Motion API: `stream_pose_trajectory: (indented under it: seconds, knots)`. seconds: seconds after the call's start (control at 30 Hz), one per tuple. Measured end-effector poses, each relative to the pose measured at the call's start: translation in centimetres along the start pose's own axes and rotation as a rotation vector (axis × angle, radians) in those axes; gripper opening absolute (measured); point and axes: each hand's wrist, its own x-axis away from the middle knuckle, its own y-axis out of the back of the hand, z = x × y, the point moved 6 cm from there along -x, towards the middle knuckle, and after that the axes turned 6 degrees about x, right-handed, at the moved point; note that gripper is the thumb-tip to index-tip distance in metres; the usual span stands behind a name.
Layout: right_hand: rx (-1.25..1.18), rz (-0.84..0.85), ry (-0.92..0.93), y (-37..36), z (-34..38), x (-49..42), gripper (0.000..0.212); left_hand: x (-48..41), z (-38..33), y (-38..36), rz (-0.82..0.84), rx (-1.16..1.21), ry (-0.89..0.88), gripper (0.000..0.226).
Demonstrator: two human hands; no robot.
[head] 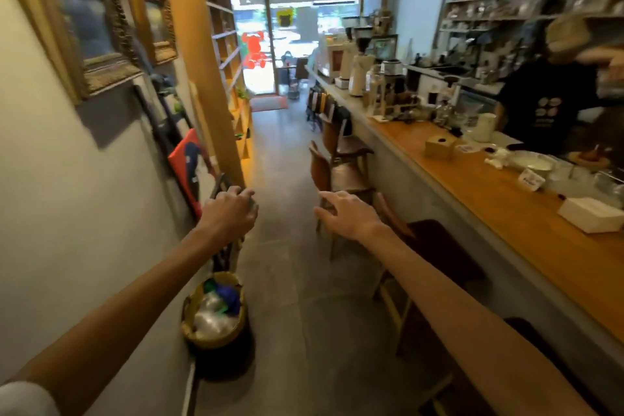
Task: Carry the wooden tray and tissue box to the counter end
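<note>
The wooden tissue box (439, 146) sits on the desk (499, 213), near a white ceramic jar (484, 127) and well apart from both hands. A wooden tray cannot be identified. The left hand (229, 213) is curled, its grip clenched on nothing visible. The right hand (347, 213) is released, fingers spread above the wooden chairs (337, 172). A wicker basket (216, 311) stands on the floor below the left forearm.
</note>
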Motion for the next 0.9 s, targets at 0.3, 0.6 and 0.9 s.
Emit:
stream_pose_trajectory:
  seconds: [0.3, 0.6, 0.9]
  knots:
    - [-0.075, -0.147, -0.516, 4.2, -22.9, -13.8, 0.059, -27.6, -13.9, -10.4, 0.082, 0.115, -0.439, 0.029]
    - [-0.353, -0.237, -0.683, -2.5, -35.3, -30.7, 0.054, -46.0, -16.6, -23.2, 0.163, 0.431, -0.457, 0.043]
    - [-0.462, -0.298, -0.907, -5.2, -47.5, -44.2, 0.049, -67.5, -23.2, -34.8, 0.375, 0.391, -0.581, 0.042]
